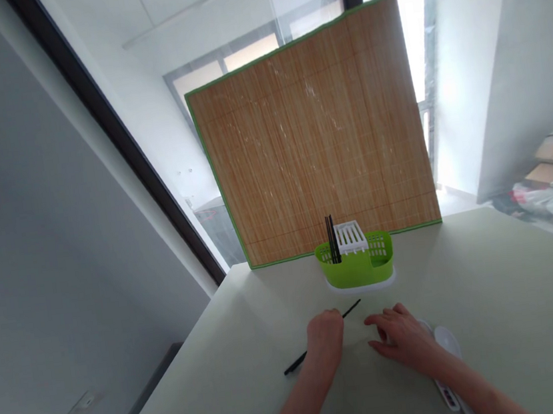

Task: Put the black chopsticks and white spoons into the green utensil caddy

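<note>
Holding a black chopstick, left grip closed; right grip half open.

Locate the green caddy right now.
Head view: the green caddy stands on the table, just in front of the bamboo mat, slightly right of centre and beyond both hands.

A rectangular brown bamboo mat is standing along the far edge of the pale tabletop. Before it, an oval green plastic basket is sitting on a white base — slim black sticks standing in its left part, a white slotted rack resting right of them. One long thin black stick is slanting before the basket — two white long-handled spoons are lying rightward, nearer the tabletop's near edge.
</note>
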A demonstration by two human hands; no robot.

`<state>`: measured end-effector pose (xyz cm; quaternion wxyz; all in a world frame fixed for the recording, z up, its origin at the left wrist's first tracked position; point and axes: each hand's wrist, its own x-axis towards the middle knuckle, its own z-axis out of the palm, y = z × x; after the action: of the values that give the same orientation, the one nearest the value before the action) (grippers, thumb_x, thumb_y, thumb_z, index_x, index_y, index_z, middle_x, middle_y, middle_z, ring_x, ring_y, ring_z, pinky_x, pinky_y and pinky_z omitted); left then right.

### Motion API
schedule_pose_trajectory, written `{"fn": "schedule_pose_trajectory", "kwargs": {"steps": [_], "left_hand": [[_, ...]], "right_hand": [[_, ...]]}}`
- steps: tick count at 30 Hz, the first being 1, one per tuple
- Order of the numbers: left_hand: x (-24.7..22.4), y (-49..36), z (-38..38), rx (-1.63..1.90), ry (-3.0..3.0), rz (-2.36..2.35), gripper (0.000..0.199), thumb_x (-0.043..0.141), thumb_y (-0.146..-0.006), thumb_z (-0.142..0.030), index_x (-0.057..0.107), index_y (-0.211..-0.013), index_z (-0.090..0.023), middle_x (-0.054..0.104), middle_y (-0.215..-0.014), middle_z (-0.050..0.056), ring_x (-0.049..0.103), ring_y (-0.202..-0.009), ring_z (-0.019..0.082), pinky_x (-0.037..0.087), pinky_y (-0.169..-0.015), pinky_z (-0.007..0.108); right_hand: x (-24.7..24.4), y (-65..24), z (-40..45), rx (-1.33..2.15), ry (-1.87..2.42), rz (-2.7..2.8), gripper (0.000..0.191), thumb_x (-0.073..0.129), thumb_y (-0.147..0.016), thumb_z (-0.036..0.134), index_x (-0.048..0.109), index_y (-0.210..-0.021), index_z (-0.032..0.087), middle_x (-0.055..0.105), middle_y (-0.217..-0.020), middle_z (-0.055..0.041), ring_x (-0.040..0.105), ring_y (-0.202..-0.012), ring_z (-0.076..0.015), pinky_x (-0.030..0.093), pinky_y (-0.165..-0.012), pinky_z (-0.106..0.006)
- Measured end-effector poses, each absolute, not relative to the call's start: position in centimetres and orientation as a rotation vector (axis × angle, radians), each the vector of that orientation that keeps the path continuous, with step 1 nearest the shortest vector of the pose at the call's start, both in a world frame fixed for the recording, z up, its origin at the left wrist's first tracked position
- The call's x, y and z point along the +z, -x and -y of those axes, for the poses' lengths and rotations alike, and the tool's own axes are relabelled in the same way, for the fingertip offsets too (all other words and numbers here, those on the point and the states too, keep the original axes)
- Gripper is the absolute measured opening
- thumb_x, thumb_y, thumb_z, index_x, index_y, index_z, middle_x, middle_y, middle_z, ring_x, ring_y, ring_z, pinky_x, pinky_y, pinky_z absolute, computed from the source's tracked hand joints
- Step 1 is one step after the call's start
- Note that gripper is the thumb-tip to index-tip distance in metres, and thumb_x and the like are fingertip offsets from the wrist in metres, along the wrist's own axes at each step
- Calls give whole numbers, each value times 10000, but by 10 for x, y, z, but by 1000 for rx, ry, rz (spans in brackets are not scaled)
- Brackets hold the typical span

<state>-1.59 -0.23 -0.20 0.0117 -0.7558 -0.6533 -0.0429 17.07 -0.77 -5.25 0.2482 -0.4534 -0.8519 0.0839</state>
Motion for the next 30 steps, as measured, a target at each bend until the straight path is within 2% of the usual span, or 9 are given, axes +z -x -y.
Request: {"fn": "schedule_pose_trajectory", "kwargs": {"steps": [2,3,5,7,10,17,24,30], "left_hand": [[16,8,7,-362,2503,1912,235,445,-774,-76,655,-842,-158,673,-795,79,637,-760,199,467,-701,289],[26,4,9,-525,2604,1841,201,472,-775,-115,653,-842,-172,674,-788,57,632,-749,186,466,-703,278],[42,-3,12,-909,2822,1712,160,519,-772,-176,649,-863,-191,672,-791,19,619,-731,152,467,-699,240],[51,-7,11,-1298,2975,1620,152,533,-777,-199,642,-880,-181,668,-791,9,609,-708,126,473,-677,210],[49,-8,4,-1686,3027,1592,134,559,-773,-222,639,-847,-146,654,-764,20,589,-681,114,479,-635,195],[20,-3,-12,-1974,3132,1649,244,641,-739,-297,641,-920,-133,639,-765,31,557,-621,94,474,-564,196],[16,-4,-18,-2188,3092,1750,343,678,-709,-407,676,-890,-116,631,-690,30,548,-552,92,497,-552,227],[17,-4,-19,-2079,3132,1755,307,680,-710,-393,695,-862,-127,663,-714,38,560,-566,95,489,-559,214]], "right_hand": [[-53,-168,11,282,1169,2255,454,583,-793,341,485,-1213,200,622,-786,-6,551,-760,-177,326,-762,-314],[-53,-167,11,311,1150,2222,468,574,-798,356,465,-1223,191,617,-809,-13,549,-761,-175,341,-746,-303],[-54,-166,11,373,1143,2170,328,534,-826,371,517,-1098,189,602,-796,-14,540,-719,-162,359,-672,-270],[-54,-166,9,424,1160,2136,188,468,-868,367,547,-891,198,585,-739,-4,525,-652,-143,350,-601,-247],[-55,-168,5,442,1187,2117,263,380,-916,351,526,-755,202,586,-716,-7,528,-632,-135,352,-598,-242],[-62,-166,2,544,1217,2278,242,384,-909,319,585,-851,198,642,-826,-46,597,-762,-171,404,-689,-255],[-68,-165,1,527,1200,2305,235,381,-911,294,583,-862,185,635,-853,-50,608,-766,-175,411,-679,-253],[-67,-166,1,533,1183,2308,220,384,-911,291,577,-882,188,632,-865,-46,607,-762,-166,403,-672,-241]]}}
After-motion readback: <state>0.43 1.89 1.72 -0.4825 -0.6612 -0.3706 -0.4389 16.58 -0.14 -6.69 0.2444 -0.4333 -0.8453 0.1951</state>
